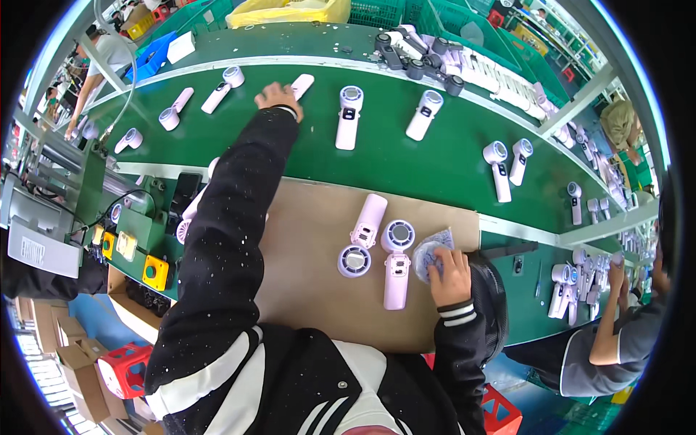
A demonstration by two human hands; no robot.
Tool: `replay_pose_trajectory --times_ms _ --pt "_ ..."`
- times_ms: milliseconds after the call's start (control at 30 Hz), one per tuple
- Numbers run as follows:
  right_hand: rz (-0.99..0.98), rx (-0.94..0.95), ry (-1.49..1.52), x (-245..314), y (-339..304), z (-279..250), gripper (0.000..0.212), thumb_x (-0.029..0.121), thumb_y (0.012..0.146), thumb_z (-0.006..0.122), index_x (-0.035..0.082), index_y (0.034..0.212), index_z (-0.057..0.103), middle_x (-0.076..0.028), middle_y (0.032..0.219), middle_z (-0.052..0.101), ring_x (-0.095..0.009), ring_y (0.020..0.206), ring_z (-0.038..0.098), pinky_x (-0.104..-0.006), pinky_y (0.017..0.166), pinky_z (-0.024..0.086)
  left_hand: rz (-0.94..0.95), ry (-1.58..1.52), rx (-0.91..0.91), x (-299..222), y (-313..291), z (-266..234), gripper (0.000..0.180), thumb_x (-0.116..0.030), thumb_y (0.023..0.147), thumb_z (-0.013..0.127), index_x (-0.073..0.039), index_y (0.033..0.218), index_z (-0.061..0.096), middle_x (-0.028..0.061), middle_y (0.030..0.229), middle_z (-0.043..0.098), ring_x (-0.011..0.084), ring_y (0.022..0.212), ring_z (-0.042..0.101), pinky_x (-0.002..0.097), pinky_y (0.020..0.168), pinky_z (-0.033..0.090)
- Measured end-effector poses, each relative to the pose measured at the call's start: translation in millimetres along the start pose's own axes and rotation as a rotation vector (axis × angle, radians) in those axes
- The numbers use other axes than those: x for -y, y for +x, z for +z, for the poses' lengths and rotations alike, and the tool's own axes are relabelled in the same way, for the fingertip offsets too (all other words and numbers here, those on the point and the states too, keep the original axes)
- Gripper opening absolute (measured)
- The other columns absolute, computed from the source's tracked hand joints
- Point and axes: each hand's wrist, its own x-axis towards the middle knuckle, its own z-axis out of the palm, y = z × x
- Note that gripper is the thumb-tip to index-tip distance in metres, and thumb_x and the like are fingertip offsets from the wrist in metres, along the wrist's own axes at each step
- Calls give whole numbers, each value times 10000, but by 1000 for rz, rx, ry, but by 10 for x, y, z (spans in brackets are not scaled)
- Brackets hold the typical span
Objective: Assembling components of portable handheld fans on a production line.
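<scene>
Several handheld fans lay spread along the green conveyor belt [435, 156], among them a white fan [349, 116] and another white fan [424, 114] just at three o'clock of the left hand [278, 96]. On the brown desk [312, 290] two lilac fans rested side by side, one [362, 235] tilted, the other [396, 264] upright. At two o'clock a co-worker's hands [620, 275] hovered over more fans. The left hand's fingers were closed on a pink fan [301, 85] at twelve o'clock on the belt. The right hand [451, 275] pressed a crumpled clear bag [431, 250], its fingers clenched on it, touching the upright lilac fan.
</scene>
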Motion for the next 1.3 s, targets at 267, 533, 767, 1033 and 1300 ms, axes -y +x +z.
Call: replay_pose_trajectory --times_ms 267,533,767,1033,1300 --pt "90 148 122 -114 -135 -28 155 33 743 638 65 894 645 -89 841 593 -292 768 541 -357 746 442 292 -325 158 958 -223 -420 426 -66 738 639 -187 1136 547 140 1143 529 338 970 576 434 848 479" --pt "75 45 231 -235 -124 1 60 56 874 584 7 892 614 -134 815 589 -299 672 527 -365 651 447 986 -669 263 732 -2071 -1264 319 -73 659 694 -239 921 623 58 1083 552 303 888 566 437 860 449" --pt "107 50 267 -448 -138 72 129 124 961 538 8 936 590 -104 816 595 -231 690 528 -324 686 445 686 -641 -71 895 -3010 -1380 455 -64 687 634 -213 1117 619 99 1326 450 315 1053 496 467 909 366" --pt "375 136 696 23 -26 -309 118 59 932 575 -3 990 657 -37 890 628 -113 730 510 -230 708 429 -71 -190 -44 2631 -3438 -1297 211 -163 744 623 -131 950 648 44 963 621 276 944 528 486 922 361" --pt "13 568 908 1340 -74 60 211 40 904 596 -5 1089 685 -48 804 580 -133 662 488 -225 616 393 73 21 19 2698 -3564 -1009 231 -226 771 635 -153 989 664 32 1028 609 275 1022 498 509 957 343"
